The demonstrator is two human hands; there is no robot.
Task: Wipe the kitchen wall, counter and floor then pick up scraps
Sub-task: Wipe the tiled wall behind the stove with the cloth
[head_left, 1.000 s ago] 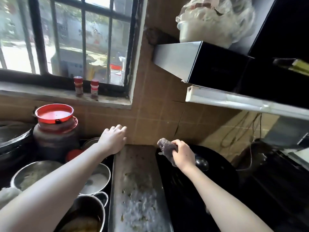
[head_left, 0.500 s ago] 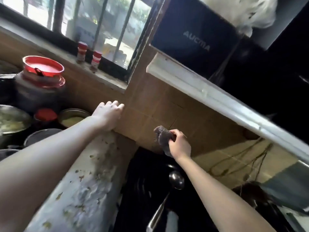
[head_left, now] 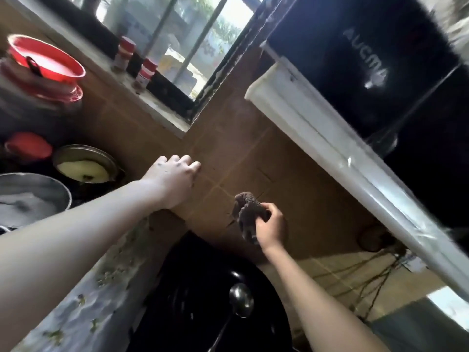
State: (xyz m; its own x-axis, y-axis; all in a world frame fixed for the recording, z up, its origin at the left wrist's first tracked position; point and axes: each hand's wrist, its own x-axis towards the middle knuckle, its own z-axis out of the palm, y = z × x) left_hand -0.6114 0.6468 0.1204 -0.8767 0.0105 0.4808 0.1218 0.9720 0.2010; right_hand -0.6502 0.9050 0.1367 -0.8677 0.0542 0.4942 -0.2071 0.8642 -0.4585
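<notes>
While your right hand [head_left: 270,226] clutches the crumpled dark brown cleaning cloth [head_left: 247,214], the rag's long axis runs up and down against the tan tiled wall [head_left: 243,158], its bunched top pointing up toward the window and its loose tail hanging below your fingers, above the black wok [head_left: 203,295]. Your fingers are curled tight around the cloth's middle. Your left hand [head_left: 175,179] holds nothing; its fingers are loosely bent and the knuckles press on the wall just above the far end of the grey, scrap-littered surface [head_left: 83,308].

A metal ladle [head_left: 239,301] lies in the wok, bowl end toward the wall. At your left sit a red-lidded jar [head_left: 45,64], a steel bowl of pale yellow liquid [head_left: 83,165] and a larger steel pot [head_left: 33,196]. Two small red-capped spice bottles [head_left: 134,63] stand on the window sill. A black range hood [head_left: 368,59] with a white lower trim hangs at the upper right.

Compared with half a second ago, the view has tilted further and drawn closer to the wall, while both hands keep much the same places, cloth against the tiles
</notes>
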